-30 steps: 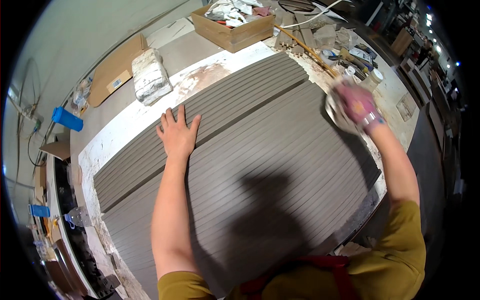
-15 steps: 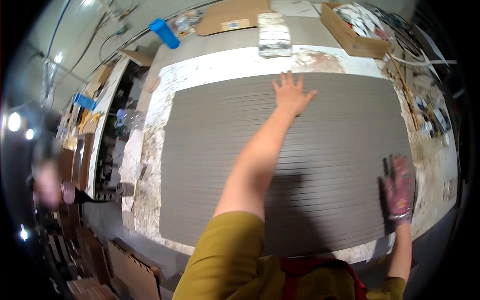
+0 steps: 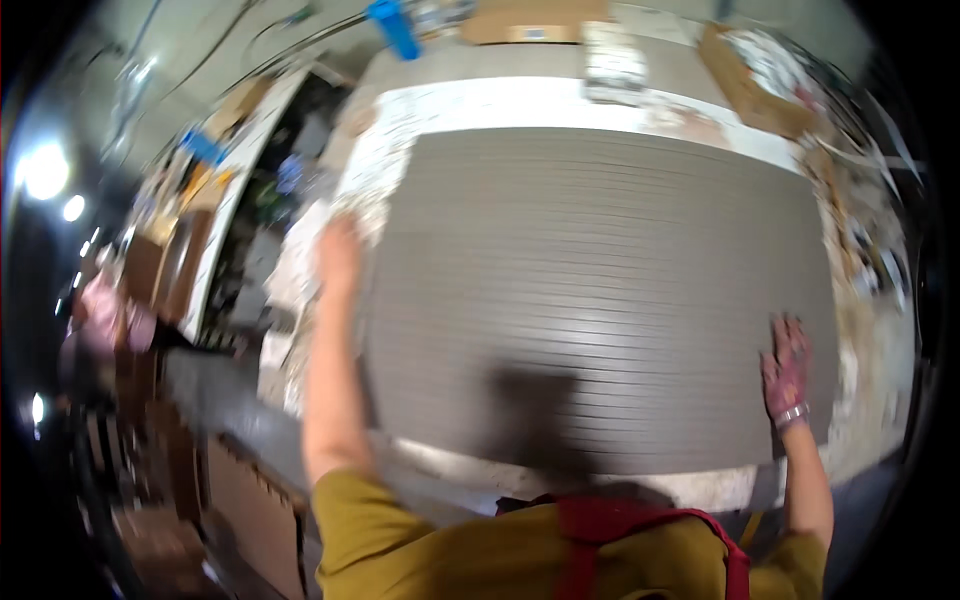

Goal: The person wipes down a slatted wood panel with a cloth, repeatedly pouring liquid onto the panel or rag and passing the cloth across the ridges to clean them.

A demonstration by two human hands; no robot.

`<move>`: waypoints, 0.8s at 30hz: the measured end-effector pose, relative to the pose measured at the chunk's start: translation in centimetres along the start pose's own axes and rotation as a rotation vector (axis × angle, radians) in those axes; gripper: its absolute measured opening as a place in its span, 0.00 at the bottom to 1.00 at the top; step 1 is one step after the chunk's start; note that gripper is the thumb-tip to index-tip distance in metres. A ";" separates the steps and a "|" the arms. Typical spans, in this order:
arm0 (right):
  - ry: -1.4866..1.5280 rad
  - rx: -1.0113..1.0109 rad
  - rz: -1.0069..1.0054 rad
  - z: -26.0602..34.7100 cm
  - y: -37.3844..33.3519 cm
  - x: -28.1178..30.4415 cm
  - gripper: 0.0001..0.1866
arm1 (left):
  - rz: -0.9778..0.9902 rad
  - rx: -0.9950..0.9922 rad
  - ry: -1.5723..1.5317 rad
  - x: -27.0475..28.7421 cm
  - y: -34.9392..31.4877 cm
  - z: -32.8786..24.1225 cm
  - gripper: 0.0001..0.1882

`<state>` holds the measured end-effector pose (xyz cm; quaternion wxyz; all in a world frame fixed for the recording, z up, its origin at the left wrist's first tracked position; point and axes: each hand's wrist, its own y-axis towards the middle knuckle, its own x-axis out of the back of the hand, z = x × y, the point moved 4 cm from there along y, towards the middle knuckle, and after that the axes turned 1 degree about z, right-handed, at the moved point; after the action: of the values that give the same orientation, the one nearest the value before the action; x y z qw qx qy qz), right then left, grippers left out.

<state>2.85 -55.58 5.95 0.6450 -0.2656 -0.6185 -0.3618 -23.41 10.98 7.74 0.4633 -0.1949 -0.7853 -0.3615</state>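
Observation:
A large grey panel (image 3: 600,300) lined with thin parallel grooves lies flat on the white, paint-stained table board (image 3: 480,100). My bare left hand (image 3: 340,245) is beyond the panel's left edge, over the board's stained border; motion blur hides how its fingers are held. On the panel near its right edge is my right hand (image 3: 787,375), in a pink-red glove with dark fingertips, its fingers stretched out and nothing in them. The shadow of my head and body falls across the panel's near part.
At the far side stand a stack of whitish pads (image 3: 613,62), a blue bottle (image 3: 394,30) and a cardboard box (image 3: 750,85) with crumpled white material. Cluttered tools and cables (image 3: 880,250) line the right. Leftward are a shelf (image 3: 235,190) and a person in pink (image 3: 115,310).
My left hand has left the panel's far middle and swung to its left edge. The right hand stays by the right edge. The whole view has shifted.

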 end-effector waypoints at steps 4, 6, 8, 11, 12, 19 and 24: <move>-0.038 0.021 -0.032 0.5 1.0 0.2 0.29 | 0.343 0.304 0.527 1.2 -6.0 11.8 0.24; -0.036 0.006 -0.043 0.0 0.5 0.4 0.29 | 0.366 0.256 0.487 1.4 -6.4 9.3 0.22; -0.046 -0.014 -0.052 -0.4 -0.1 0.8 0.28 | 0.358 0.276 0.505 0.4 -5.2 8.5 0.21; -0.037 -0.018 -0.054 0.0 -0.4 0.7 0.28 | 0.331 0.278 0.538 0.5 -4.8 10.5 0.19; -0.035 -0.018 -0.054 0.2 -0.5 0.7 0.28 | 0.324 0.267 0.547 0.5 -4.8 11.0 0.19; -0.019 -0.012 -0.053 0.7 -0.4 1.3 0.27 | 0.143 0.260 0.413 2.0 -3.6 11.3 0.24; 0.349 0.019 -0.110 4.2 -0.4 2.0 0.23 | 0.065 0.151 -0.529 3.9 -1.2 -2.7 0.27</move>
<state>-0.04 -52.80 8.24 0.7240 -0.1585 -0.5143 -0.4315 -24.50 8.07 11.54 0.2667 -0.2725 -0.8970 -0.2235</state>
